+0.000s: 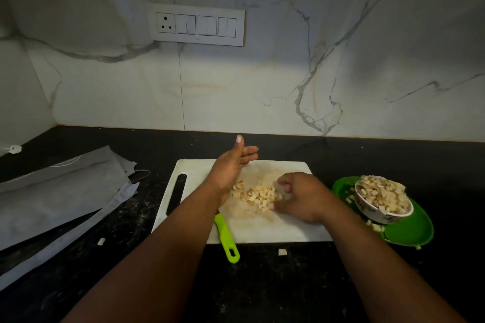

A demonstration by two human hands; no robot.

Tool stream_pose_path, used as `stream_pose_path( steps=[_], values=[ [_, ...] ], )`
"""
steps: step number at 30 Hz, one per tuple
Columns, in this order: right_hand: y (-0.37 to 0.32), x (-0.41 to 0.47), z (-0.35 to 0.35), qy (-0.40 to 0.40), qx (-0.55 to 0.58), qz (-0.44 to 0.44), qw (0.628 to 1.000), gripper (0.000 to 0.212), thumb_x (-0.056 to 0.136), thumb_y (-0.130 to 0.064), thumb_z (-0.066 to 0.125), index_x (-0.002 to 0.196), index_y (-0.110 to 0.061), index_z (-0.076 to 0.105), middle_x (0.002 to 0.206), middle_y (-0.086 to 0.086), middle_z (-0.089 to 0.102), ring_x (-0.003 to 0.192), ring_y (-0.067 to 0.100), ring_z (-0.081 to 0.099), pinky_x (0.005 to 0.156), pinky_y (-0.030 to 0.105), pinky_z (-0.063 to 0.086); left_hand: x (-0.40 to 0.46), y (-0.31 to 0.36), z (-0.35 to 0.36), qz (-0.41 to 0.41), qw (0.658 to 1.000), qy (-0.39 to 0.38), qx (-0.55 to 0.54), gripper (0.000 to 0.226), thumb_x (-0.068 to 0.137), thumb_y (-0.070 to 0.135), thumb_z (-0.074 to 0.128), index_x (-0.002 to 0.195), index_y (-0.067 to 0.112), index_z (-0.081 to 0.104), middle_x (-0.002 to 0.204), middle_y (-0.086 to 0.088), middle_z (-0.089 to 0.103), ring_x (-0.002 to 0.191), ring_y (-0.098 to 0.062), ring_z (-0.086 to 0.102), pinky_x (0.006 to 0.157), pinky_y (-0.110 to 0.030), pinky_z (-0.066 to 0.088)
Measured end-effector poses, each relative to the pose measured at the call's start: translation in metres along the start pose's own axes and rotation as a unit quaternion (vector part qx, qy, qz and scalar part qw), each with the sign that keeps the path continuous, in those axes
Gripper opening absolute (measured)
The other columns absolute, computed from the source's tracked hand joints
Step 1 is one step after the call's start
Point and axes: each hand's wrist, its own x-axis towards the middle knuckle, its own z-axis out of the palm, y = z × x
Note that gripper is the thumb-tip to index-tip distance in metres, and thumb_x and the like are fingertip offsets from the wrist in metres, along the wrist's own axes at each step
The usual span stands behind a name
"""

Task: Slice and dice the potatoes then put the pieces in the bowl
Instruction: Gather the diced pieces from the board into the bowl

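Head view: diced potato pieces lie in a loose heap mid cutting board, the heap running left to right. Left hand stands edge-on, fingers straight, its grip spread. Right hand curls at the heap, seemingly pinching pieces. The bowl sits heaped on a green plate. The knife points handle toward the desk edge.

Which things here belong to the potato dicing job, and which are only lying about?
For the job: diced potato pieces, cutting board, green-handled knife, bowl, green plate.

Lying about: grey bags, switch panel.
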Motion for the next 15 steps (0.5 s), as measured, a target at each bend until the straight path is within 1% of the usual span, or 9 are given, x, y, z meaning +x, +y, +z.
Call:
stream_pose_path(
  steps=[2, 4, 5, 7, 9, 10, 11, 13, 15],
  values=[
    [-0.015, 0.009, 0.013, 0.01, 0.032, -0.041, 0.999, 0.048, 0.079, -0.04, 0.079, 0.12, -0.018, 0.068, 0.114, -0.004, 0.069, 0.105, 0.012, 0.063, 0.09, 0.026, 0.05, -0.001, -0.001, 0.011, -0.002, 1.0, -0.013, 0.001, 0.066, 0.104, 0.066, 0.025, 0.13, 0.024, 0.069, 0.134, -0.002, 0.069, 0.122, -0.007, 0.059, 0.118, -0.036, 0.032],
    [-0.023, 0.014, 0.017, 0.003, 0.062, -0.059, 0.996, 0.032, 0.078, -0.024, 0.074, 0.109, -0.017, 0.073, 0.103, -0.004, 0.072, 0.094, 0.01, 0.065, 0.085, 0.03, 0.055, -0.001, -0.002, 0.018, 0.003, 0.999, -0.015, 0.03, 0.066, 0.104, 0.067, 0.025, 0.129, 0.026, 0.07, 0.133, 0.0, 0.07, 0.124, -0.007, 0.059, 0.118, -0.038, 0.032],
    [-0.023, 0.015, 0.015, 0.002, 0.086, -0.051, 0.995, 0.033, 0.077, -0.017, 0.071, 0.11, -0.017, 0.073, 0.104, -0.005, 0.072, 0.092, 0.007, 0.064, 0.081, 0.025, 0.055, -0.001, -0.002, 0.019, 0.003, 1.0, -0.009, 0.029, 0.066, 0.104, 0.068, 0.025, 0.129, 0.027, 0.07, 0.132, 0.0, 0.07, 0.126, -0.009, 0.059, 0.118, -0.039, 0.032],
    [-0.019, 0.019, 0.011, 0.033, 0.125, -0.019, 0.991, 0.043, 0.078, -0.01, 0.066, 0.12, -0.017, 0.07, 0.113, -0.005, 0.07, 0.098, 0.004, 0.061, 0.078, 0.012, 0.045, 0.0, -0.002, 0.016, -0.003, 1.0, 0.006, -0.011, 0.067, 0.104, 0.067, 0.025, 0.131, 0.024, 0.069, 0.135, -0.004, 0.069, 0.131, -0.015, 0.057, 0.118, -0.037, 0.032],
    [-0.016, 0.025, 0.013, 0.071, 0.12, 0.015, 0.99, 0.048, 0.084, -0.016, 0.064, 0.132, -0.017, 0.063, 0.129, 0.0, 0.064, 0.114, 0.012, 0.059, 0.089, 0.016, 0.043, 0.001, -0.002, 0.01, -0.02, 0.997, 0.022, -0.071, 0.069, 0.104, 0.067, 0.024, 0.132, 0.02, 0.067, 0.138, -0.008, 0.066, 0.137, -0.02, 0.053, 0.118, -0.034, 0.032],
    [-0.019, 0.027, 0.016, 0.066, 0.113, 0.019, 0.991, 0.05, 0.087, -0.022, 0.063, 0.136, -0.016, 0.058, 0.136, 0.002, 0.059, 0.122, 0.016, 0.055, 0.097, 0.022, 0.042, 0.002, -0.003, 0.008, -0.027, 0.994, 0.027, -0.099, 0.07, 0.103, 0.069, 0.024, 0.13, 0.021, 0.068, 0.139, -0.008, 0.066, 0.14, -0.022, 0.051, 0.121, -0.036, 0.03],
    [-0.023, 0.028, 0.022, 0.047, 0.102, 0.004, 0.994, 0.047, 0.09, -0.027, 0.061, 0.135, -0.015, 0.058, 0.136, 0.002, 0.056, 0.125, 0.02, 0.053, 0.1, 0.028, 0.041, 0.003, -0.004, 0.007, -0.033, 0.991, 0.034, -0.122, 0.071, 0.102, 0.072, 0.025, 0.128, 0.022, 0.069, 0.139, -0.008, 0.066, 0.142, -0.023, 0.049, 0.124, -0.038, 0.028],
    [-0.033, 0.03, 0.038, 0.017, 0.068, -0.059, 0.996, 0.032, 0.091, -0.038, 0.056, 0.116, -0.019, 0.064, 0.12, -0.001, 0.054, 0.113, 0.019, 0.055, 0.096, 0.035, 0.046, 0.005, -0.005, 0.004, -0.041, 0.985, 0.051, -0.158, 0.072, 0.099, 0.075, 0.026, 0.123, 0.023, 0.07, 0.137, -0.007, 0.067, 0.145, -0.026, 0.046, 0.127, -0.043, 0.025],
    [-0.039, 0.03, 0.049, 0.023, 0.049, -0.096, 0.994, 0.033, 0.087, -0.046, 0.054, 0.107, -0.02, 0.063, 0.109, -0.004, 0.051, 0.099, 0.012, 0.055, 0.087, 0.034, 0.05, 0.005, -0.006, 0.003, -0.042, 0.981, 0.063, -0.181, 0.073, 0.099, 0.076, 0.027, 0.122, 0.022, 0.071, 0.135, -0.008, 0.067, 0.146, -0.028, 0.045, 0.128, -0.045, 0.024]
  ],
)
